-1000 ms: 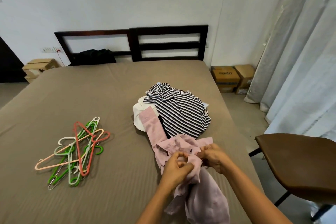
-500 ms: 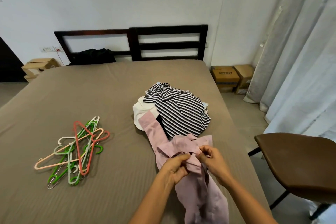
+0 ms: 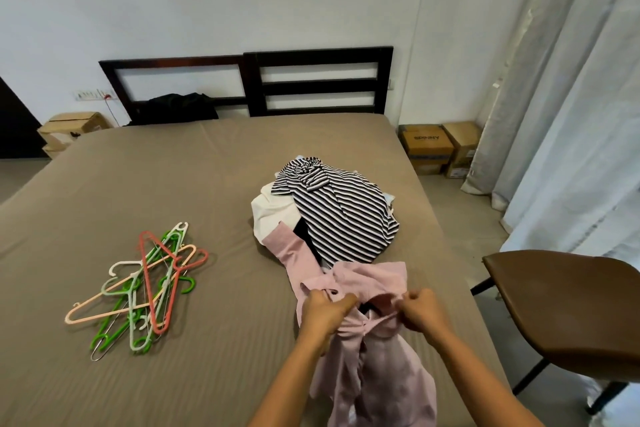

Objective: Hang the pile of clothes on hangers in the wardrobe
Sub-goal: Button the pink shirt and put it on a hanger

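Observation:
A pink shirt (image 3: 375,367) lies at the near right of the bed, one sleeve stretching back toward the clothes pile. My left hand (image 3: 323,312) and my right hand (image 3: 420,314) each grip its collar area and hold it spread apart. Behind it sits the pile: a black-and-white striped top (image 3: 343,215) over a white garment (image 3: 273,215). A heap of several plastic hangers (image 3: 145,284), green, white, peach and red, lies on the bed's left side. No wardrobe is in view.
The brown bed (image 3: 173,184) has a dark slatted headboard (image 3: 311,80) with a black bundle (image 3: 176,107) against it. A brown chair (image 3: 568,302) stands close at the right. Cardboard boxes (image 3: 440,149) and curtains (image 3: 571,114) line the right wall; another box (image 3: 69,125) is far left.
My hands, bunched together on the pink shirt a second ago, have pulled apart sideways, opening up the collar. The pile and hangers have not moved.

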`<state>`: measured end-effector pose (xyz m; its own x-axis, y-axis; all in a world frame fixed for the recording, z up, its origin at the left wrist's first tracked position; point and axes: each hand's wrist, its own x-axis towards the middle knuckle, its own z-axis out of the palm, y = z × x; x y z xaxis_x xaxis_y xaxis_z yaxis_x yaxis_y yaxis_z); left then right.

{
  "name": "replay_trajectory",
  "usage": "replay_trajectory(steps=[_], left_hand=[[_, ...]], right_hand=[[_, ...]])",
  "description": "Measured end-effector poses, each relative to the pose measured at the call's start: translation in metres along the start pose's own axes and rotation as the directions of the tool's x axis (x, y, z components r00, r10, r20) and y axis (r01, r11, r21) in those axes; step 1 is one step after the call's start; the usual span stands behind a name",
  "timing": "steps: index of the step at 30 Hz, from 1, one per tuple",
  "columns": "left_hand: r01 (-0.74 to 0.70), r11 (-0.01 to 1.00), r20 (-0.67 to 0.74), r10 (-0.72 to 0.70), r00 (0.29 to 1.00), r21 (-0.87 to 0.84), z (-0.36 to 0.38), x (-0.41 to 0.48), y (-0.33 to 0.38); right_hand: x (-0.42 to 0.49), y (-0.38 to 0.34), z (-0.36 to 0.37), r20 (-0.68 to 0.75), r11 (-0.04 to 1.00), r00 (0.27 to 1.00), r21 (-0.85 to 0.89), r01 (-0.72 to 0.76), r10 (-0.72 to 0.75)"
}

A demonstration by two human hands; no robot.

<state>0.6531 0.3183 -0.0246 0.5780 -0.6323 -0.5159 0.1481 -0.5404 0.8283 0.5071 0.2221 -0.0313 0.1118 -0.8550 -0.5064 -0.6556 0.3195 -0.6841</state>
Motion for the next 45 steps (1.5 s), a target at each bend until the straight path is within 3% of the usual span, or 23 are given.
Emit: replay_trajectory(steps=[1,2,3,4,5,7,10,12,14,16,19,22,25,30,35,39,45], left_hand=[[0.016,1.0,-0.007,-0.016,1.0,0.001,-0.003,0.002,0.0],[0.037,0.998,-0.012,-0.038,0.999,-0.045,-0.006,0.005,0.0],[0.061,0.99,-0.012,-0.063,0.998,-0.128,-0.006,0.009,-0.001],[0.068,0.981,-0.02,-0.073,0.997,-0.183,-0.006,0.01,-0.002],[0.057,0.978,-0.036,-0.065,0.997,-0.2,-0.006,0.011,-0.003],[0.003,0.987,-0.106,-0.02,0.994,-0.16,-0.007,0.007,-0.004],[-0.077,0.984,-0.081,0.064,0.995,-0.16,-0.008,-0.003,-0.002],[-0.114,0.988,-0.023,0.112,0.993,-0.101,-0.01,-0.007,0.0],[-0.155,0.988,0.047,0.154,0.987,0.021,-0.012,-0.01,0.002],[-0.179,0.973,0.088,0.167,0.982,0.146,-0.014,-0.013,0.01],[-0.178,0.938,0.031,0.177,0.984,0.298,-0.017,-0.015,0.021],[-0.204,0.954,-0.02,0.214,0.977,0.22,-0.02,-0.013,0.021],[-0.162,0.985,-0.007,0.161,0.987,-0.06,-0.022,-0.013,0.018],[-0.089,0.95,0.047,0.107,0.993,-0.298,-0.019,-0.015,0.017],[-0.146,0.952,0.054,0.167,0.985,-0.27,-0.021,-0.018,0.019],[-0.218,0.962,0.047,0.228,0.972,-0.165,-0.022,-0.023,0.021],[-0.356,0.933,0.067,0.359,0.931,-0.045,-0.021,-0.027,0.022]], right_hand=[[0.005,0.001,-0.003,0.072,0.919,0.99,0.369,-0.136,0.118],[0.007,0.003,-0.003,0.189,0.713,0.96,0.643,-0.28,0.206],[0.007,0.004,-0.003,0.298,0.511,0.921,0.768,-0.387,0.25],[0.004,0.004,-0.003,0.374,0.392,0.888,0.8,-0.454,0.267],[0.001,0.004,0.0,0.421,0.355,0.869,0.795,-0.492,0.261],[-0.009,0.002,0.008,0.442,0.431,0.87,0.757,-0.492,0.218],[-0.017,-0.005,0.018,0.347,0.613,0.929,0.707,-0.351,0.132],[-0.023,-0.015,0.019,0.33,0.624,0.944,0.732,-0.272,0.025],[-0.025,-0.02,0.019,0.362,0.49,0.932,0.815,-0.308,-0.017],[-0.024,-0.019,0.025,0.392,0.318,0.917,0.862,-0.395,0.075],[-0.03,-0.015,0.035,0.475,0.228,0.858,0.829,-0.511,0.197],[-0.039,-0.021,0.031,0.509,0.31,0.852,0.796,-0.52,0.122],[-0.043,-0.028,0.025,0.494,0.436,0.868,0.773,-0.46,0.039],[-0.047,-0.029,0.025,0.364,0.6,0.917,0.775,-0.201,-0.163],[-0.054,-0.025,0.029,0.086,0.634,0.942,0.759,0.149,-0.325],[-0.057,-0.025,0.029,-0.108,0.764,0.901,0.494,0.415,-0.42],[-0.06,-0.027,0.025,-0.158,0.824,0.882,0.315,0.471,-0.444]])
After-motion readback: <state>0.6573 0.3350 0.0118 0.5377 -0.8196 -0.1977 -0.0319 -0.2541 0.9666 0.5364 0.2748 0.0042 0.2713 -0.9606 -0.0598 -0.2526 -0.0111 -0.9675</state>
